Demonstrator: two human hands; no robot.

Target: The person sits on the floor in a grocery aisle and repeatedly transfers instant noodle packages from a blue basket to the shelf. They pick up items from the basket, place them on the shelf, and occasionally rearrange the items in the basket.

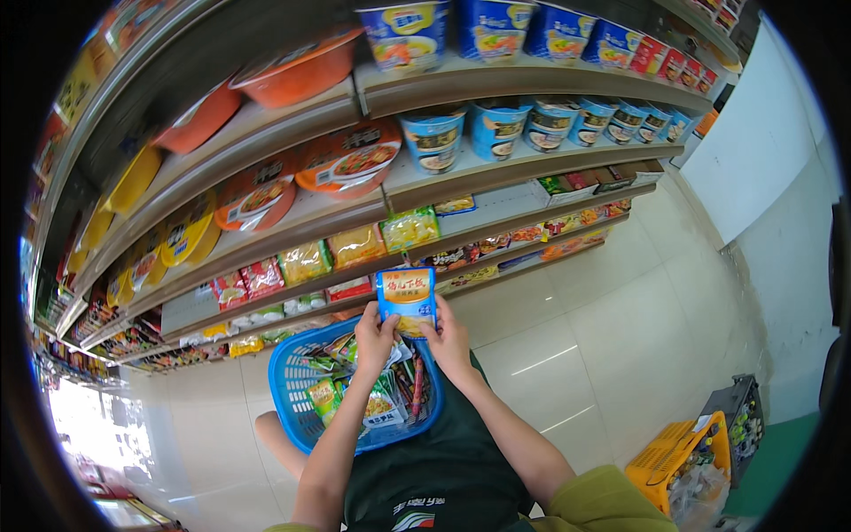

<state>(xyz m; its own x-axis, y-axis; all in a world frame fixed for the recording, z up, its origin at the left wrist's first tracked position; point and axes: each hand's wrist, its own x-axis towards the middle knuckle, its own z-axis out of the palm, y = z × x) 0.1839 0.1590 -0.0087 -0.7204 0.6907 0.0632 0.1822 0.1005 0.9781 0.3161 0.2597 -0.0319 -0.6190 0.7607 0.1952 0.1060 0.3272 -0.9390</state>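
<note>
Between my two hands is a small blue and orange food pouch (406, 296), held upright with its printed front towards me. My left hand (376, 336) grips its lower left edge, and my right hand (447, 338) grips the lower right edge, thumbs on the front. Below them a blue plastic basket (282, 392) rests at my lap, with green packets (325, 401), white and green sachets (385, 402) and red wrapped sticks (417, 386) inside. My left forearm passes over the basket and hides part of its contents.
Curved-looking store shelves (532, 80) in front hold noodle cups (433, 141), orange bowls (342, 159) and bagged foods (357, 246). A similar blue-edged pouch (455, 204) lies on a lower shelf. A yellow crate (655, 459) and a grey crate (748, 439) stand on the floor at right.
</note>
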